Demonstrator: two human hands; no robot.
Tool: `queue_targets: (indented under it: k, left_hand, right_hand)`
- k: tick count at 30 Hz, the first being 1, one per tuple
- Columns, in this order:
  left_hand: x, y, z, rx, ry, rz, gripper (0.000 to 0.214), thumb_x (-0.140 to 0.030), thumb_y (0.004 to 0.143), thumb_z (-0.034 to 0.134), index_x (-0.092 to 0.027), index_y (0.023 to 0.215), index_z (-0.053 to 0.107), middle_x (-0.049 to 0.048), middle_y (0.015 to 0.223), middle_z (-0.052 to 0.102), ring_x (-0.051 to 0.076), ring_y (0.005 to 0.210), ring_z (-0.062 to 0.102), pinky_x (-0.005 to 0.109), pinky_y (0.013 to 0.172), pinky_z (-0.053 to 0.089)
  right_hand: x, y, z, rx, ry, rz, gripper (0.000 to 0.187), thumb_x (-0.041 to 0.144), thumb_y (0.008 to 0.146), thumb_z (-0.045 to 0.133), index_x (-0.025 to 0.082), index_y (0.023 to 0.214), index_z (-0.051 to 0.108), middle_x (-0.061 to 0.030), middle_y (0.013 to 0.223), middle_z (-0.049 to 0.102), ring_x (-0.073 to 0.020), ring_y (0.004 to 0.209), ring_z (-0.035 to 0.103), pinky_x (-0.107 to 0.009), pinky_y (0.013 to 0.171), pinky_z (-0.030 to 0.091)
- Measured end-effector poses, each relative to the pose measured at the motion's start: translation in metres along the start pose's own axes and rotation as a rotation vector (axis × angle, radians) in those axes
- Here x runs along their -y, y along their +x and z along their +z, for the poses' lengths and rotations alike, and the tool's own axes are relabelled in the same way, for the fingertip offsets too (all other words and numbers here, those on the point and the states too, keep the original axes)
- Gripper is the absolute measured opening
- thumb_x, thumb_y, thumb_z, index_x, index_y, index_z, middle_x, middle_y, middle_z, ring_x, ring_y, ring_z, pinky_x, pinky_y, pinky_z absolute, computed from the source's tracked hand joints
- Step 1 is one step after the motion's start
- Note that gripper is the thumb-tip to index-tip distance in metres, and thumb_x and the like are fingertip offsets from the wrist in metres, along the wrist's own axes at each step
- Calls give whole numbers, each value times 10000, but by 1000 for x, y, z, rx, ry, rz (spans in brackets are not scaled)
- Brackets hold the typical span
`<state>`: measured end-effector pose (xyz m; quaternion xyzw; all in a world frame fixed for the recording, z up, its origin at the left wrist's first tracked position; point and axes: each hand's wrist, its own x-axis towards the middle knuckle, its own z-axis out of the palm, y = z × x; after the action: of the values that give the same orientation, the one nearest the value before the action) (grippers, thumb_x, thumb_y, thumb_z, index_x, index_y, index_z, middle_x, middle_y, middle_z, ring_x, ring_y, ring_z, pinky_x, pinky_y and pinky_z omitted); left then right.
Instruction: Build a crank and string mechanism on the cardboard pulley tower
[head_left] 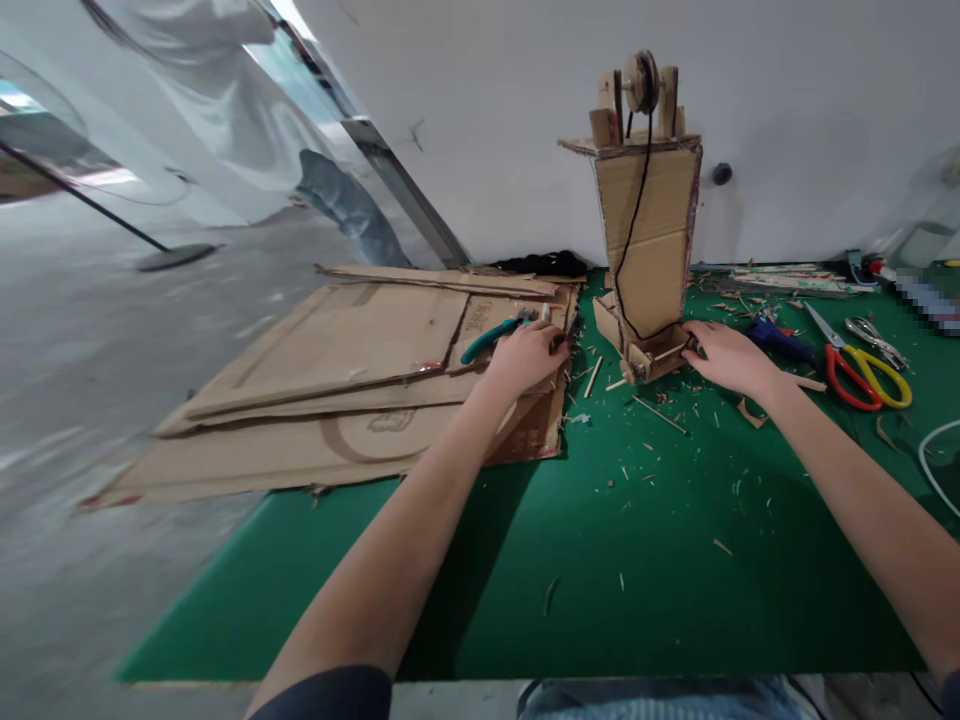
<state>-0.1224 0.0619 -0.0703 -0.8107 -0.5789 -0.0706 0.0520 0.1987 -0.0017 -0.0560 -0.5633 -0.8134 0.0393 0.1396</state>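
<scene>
A cardboard tower (pixel 649 225) stands upright on the green table, with a wooden pulley wheel (pixel 642 82) at its top. From the wheel a black cord (pixel 636 215) hangs down the front and runs to the fingertips of my right hand (pixel 726 355). That hand is closed at the right side of the small cardboard tray (pixel 660 355) at the tower's foot. My left hand (pixel 529 355) is over the edge of the stacked cardboard, its fingers curled round a small dark object with a pointed tip, mostly hidden. Beside it lie teal-handled pliers (pixel 487 340).
Cardboard sheets (pixel 352 340) overhang the table's left edge. On the right are red-and-yellow scissors (pixel 862 375), a dark blue tool (pixel 780 338) and thin sticks (pixel 795 280). Scraps litter the green tabletop (pixel 637 580). A person in pale clothing (pixel 217 100) is at the upper left.
</scene>
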Motion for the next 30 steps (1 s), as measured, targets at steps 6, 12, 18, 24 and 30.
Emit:
queue_targets:
  k: [6,12,18,24,30]
  left_hand:
    - [-18,-10,8,-98,55,-11,349,-300,916,446,-218,1181,658,109,1207,678,307,1184,565,527,1058,334]
    - [-22,-13,9,-142,92,-8,316,-282,933,418,-223,1035,711,102,1106,716,321,1172,531,523,1007,329]
    - [-21,-13,8,-158,186,-30,345,-263,942,384,-193,1011,714,160,1060,695,361,1108,523,481,853,370]
    - [-22,-15,8,-139,189,-54,340,-291,946,384,-169,997,697,170,1031,687,362,1103,519,462,844,377]
    - [-24,-15,10,-129,156,-97,303,-299,930,406,-169,998,671,164,1043,698,347,1122,515,457,873,392]
  right_hand:
    - [0,0,1,15,-24,5,439,320,924,462,120,1308,535,-193,1198,661,-329,1108,604,-431,864,477]
    - [1,-1,0,27,-37,12,462,323,922,466,122,1335,514,-192,1212,658,-339,1146,589,-441,883,479]
    - [0,-1,0,42,-36,9,482,331,926,471,117,1357,499,-201,1233,650,-345,1189,569,-450,911,476]
    - [1,-1,2,33,-42,5,470,319,933,457,117,1355,500,-195,1242,649,-336,1202,559,-433,891,485]
    - [2,-6,16,-147,-62,38,366,336,975,404,166,1237,595,-148,1187,681,-291,1124,604,-373,805,508]
